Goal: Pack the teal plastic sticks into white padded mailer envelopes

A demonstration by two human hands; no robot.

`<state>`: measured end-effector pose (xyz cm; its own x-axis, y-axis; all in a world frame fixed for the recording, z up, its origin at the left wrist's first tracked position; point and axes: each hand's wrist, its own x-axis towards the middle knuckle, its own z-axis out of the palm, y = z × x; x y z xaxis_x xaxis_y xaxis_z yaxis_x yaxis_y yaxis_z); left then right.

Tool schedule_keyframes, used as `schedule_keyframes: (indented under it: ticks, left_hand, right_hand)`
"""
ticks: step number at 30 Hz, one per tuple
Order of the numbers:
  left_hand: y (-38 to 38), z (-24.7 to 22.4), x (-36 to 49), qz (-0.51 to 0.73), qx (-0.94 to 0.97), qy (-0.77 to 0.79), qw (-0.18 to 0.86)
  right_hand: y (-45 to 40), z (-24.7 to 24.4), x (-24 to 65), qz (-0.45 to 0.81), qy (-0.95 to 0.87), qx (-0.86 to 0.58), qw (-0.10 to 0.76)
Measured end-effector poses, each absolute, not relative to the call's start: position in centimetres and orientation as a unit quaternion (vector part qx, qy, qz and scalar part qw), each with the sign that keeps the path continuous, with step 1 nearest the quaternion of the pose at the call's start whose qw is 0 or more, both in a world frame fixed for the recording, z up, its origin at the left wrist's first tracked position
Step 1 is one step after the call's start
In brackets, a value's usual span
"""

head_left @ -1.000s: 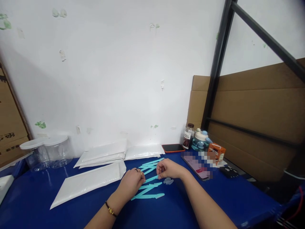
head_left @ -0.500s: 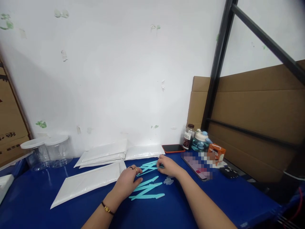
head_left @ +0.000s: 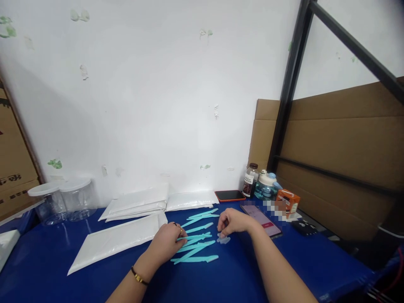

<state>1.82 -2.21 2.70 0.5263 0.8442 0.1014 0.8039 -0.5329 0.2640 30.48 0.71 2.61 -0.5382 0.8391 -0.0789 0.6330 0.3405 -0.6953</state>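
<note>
One broad white wall (head_left: 158,92), scuffed with peeled tape, takes up most of the frame, and below it runs the blue-covered table (head_left: 202,286) right across the bottom. Over on the right it's a big cardboard sheet (head_left: 341,143) behind a black metal frame (head_left: 288,84), with a cardboard box (head_left: 15,168) at the left edge. Lower left now: white bubble mailers (head_left: 116,242), one in front, more piled against the wall, and two clear tubs (head_left: 77,200) with white lids behind.

Into the lower centre, and here are the hands! The left hand (head_left: 168,242), ring on, is pinched narrow, thumb and fingers closed on the end of one razor (head_left: 198,237). The right hand (head_left: 232,221) hangs with its fingers drawn close together, tips right at the clear caps; whether it grips one, I can't tell.

Right of centre, a lit phone (head_left: 259,214), partly blurred out, lies beyond the right wrist; a dark-screened phone (head_left: 230,196) rests by the wall. Beside them stand a squat blue water bottle (head_left: 265,188), a brown-capped bottle (head_left: 248,182) and an orange box (head_left: 288,201).

Down to the slim stuff: teal eyebrow razors (head_left: 197,245) fan out between the hands, lower centre, several crossing. Smallest of all, the clear caps (head_left: 224,240) sit in a little cluster just right of them.
</note>
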Motion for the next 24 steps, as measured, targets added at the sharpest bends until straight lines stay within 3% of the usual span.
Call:
schedule_keyframes:
  ticks: [4, 12, 18, 24]
  left_hand:
    - [-2.3, 2.8, 1.5, 0.134, 0.86, 0.473, 0.134]
    - [-1.4, 1.5, 2.0, 0.149, 0.862, 0.482, 0.045]
    - [-1.5, 2.0, 2.5, 0.143, 0.866, 0.479, 0.032]
    - [-2.0, 3.1, 1.8, 0.121, 0.869, 0.479, 0.028]
  right_hand:
    - [0.8, 2.5, 29.0, 0.208, -0.836, -0.458, 0.217]
    - [1.4, 1.3, 25.3, 0.041, -0.878, -0.45, 0.156]
    - [0.8, 1.8, 25.2, 0.151, -0.868, -0.419, 0.219]
    - [0.5, 2.7, 29.0, 0.313, -0.819, -0.441, 0.195]
